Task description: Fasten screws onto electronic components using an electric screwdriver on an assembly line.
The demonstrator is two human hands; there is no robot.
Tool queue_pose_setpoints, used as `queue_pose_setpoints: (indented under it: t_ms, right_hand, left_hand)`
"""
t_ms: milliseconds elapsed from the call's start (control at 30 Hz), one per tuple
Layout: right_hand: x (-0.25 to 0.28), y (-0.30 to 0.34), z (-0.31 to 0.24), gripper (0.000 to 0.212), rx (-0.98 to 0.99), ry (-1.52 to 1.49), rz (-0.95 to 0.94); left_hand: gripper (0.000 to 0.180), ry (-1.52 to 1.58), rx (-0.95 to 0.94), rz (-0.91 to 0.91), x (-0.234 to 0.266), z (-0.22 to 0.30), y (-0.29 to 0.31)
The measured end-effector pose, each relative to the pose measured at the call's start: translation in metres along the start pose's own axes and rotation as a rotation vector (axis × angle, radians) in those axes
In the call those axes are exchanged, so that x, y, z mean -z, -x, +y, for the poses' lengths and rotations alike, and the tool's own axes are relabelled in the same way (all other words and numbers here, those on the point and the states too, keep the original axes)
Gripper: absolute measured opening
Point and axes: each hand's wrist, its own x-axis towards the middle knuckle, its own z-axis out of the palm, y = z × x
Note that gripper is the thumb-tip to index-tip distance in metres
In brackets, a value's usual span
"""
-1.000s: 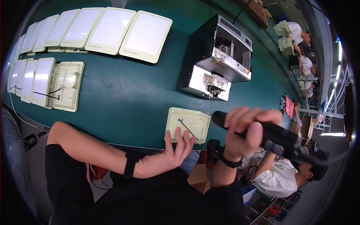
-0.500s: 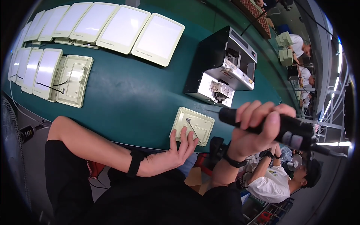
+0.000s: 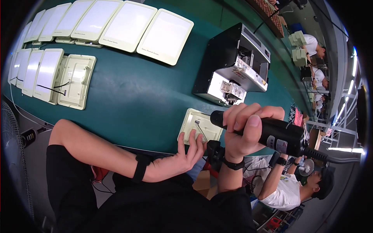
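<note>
A small cream plastic housing (image 3: 188,123) with a short dark cable inside lies near the bench's front edge. The spread fingers of my left hand (image 3: 183,158) rest on its near side. In my right hand (image 3: 248,125) is a black electric screwdriver (image 3: 278,136), held almost level, its cord trailing off to the right. Its thin bit points left, over the far edge of the housing; whether the tip touches is unclear. The screwdriver and my right hand hide the housing's right part.
A black-and-silver benchtop machine (image 3: 233,66) stands beyond the housing. Cream-framed white panels (image 3: 165,37) line the back left, with an open back shell (image 3: 77,81) in front. A person in a white shirt (image 3: 285,192) sits close on the right.
My right hand has brought the screwdriver left, so its nose now reaches over the housing. The left hand stays on the housing. The view has shifted slightly.
</note>
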Motion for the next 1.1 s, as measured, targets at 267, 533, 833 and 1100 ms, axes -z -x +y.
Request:
queue_pose_setpoints:
  t_ms: [267,533,833,1100]
  right_hand:
    - [-0.004,-0.001,0.002,0.022,0.008,0.096,0.012]
    - [-0.005,-0.008,-0.01,0.019,0.052,0.068,-0.026]
    - [-0.006,-0.055,-0.034,0.013,0.223,0.163,0.139]
    - [0.016,-0.016,-0.036,0.013,0.14,0.156,0.16]
  left_hand:
    - [0.051,0.076,-0.017,-0.042,0.005,-0.001,0.002]
    - [0.052,0.038,-0.024,-0.042,0.005,-0.007,0.003]
    - [0.053,0.04,-0.022,-0.074,0.003,-0.012,0.0]
    - [0.054,0.032,-0.036,-0.064,0.001,-0.013,0.001]
